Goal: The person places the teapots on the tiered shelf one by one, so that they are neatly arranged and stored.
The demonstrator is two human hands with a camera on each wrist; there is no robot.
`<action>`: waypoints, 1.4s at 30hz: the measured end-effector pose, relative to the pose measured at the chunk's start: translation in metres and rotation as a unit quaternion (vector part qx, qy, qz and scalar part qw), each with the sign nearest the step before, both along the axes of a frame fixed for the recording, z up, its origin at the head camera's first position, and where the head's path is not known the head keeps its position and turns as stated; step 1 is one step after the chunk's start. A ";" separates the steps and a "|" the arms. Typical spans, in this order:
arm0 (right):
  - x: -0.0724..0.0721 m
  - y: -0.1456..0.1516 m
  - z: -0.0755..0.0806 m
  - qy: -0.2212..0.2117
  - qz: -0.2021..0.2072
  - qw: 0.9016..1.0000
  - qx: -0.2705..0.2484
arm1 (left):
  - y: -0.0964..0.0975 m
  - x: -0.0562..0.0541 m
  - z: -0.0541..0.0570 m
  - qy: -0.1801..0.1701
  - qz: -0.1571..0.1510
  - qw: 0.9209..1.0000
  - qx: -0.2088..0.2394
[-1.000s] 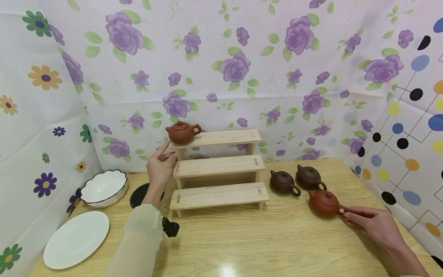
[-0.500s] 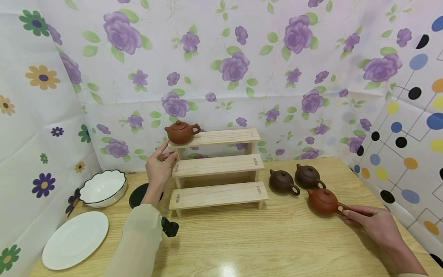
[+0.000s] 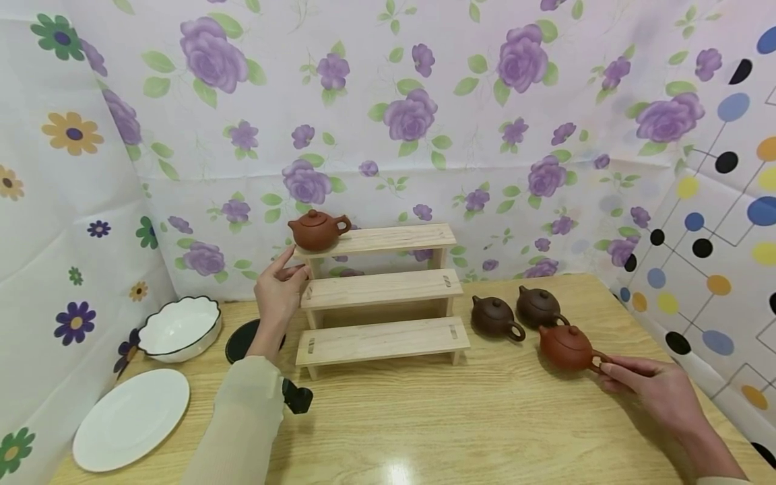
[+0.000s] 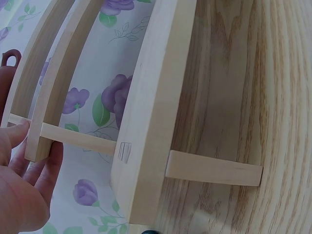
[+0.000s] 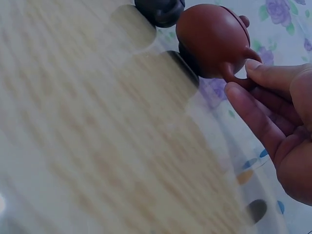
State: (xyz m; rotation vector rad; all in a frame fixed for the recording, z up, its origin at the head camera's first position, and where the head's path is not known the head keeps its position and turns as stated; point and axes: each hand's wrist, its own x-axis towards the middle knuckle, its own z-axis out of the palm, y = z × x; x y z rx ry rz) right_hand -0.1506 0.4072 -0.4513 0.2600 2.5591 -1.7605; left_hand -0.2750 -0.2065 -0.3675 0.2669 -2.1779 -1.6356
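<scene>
Backdrop of white cloth with purple roses [image 3: 412, 121], with a flowered cloth [image 3: 73, 222] at one side and a dotted cloth [image 3: 721, 269] at the other, around a wood-grain table [image 3: 388, 411]. The held teapot [image 3: 566, 348], reddish brown, lies to the right of the wooden stand [image 3: 382, 289], its spout toward the stand. The right hand [image 3: 651, 394] is closed to a pinch, thumb and fingers on the teapot's handle; whether the base touches the table cannot be told, and the dark patch beneath it in the right wrist view is hard to make out. The left hand [image 3: 280, 289] grips the stand's left end near the upper shelves, fingers partly curled; in the left wrist view some fingertips are hidden behind a board.

Four teapots are counted: two reddish, two dark. The upper reddish teapot [image 3: 315, 231] sits at the left end of the stand's top shelf, cut off in the left wrist view. The nearer dark teapot [image 3: 494, 316] and the farther dark teapot [image 3: 539, 308] stand right of the stand, the latter's handle partly covered by the held teapot. Left of the stand are one black dish [image 3: 241, 342], partly hidden by the forearm, one scalloped bowl [image 3: 182, 327] and one white plate [image 3: 132, 419].
</scene>
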 end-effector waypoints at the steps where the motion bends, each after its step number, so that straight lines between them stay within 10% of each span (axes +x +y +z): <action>1: 0.000 0.000 0.002 0.005 0.000 1.000 0.006 | 0.000 0.000 0.000 0.001 0.000 1.000 0.001; 10: -0.007 -0.005 0.020 0.089 0.052 0.994 -0.040 | 0.000 0.001 0.000 0.005 -0.002 1.000 -0.002; 25: -0.024 -0.017 0.043 0.101 0.070 0.991 -0.054 | 0.000 0.001 0.001 0.015 -0.009 1.000 0.001; 42: -0.049 -0.040 0.077 0.115 0.090 0.989 0.028 | -0.001 -0.001 0.000 0.010 -0.002 1.000 -0.001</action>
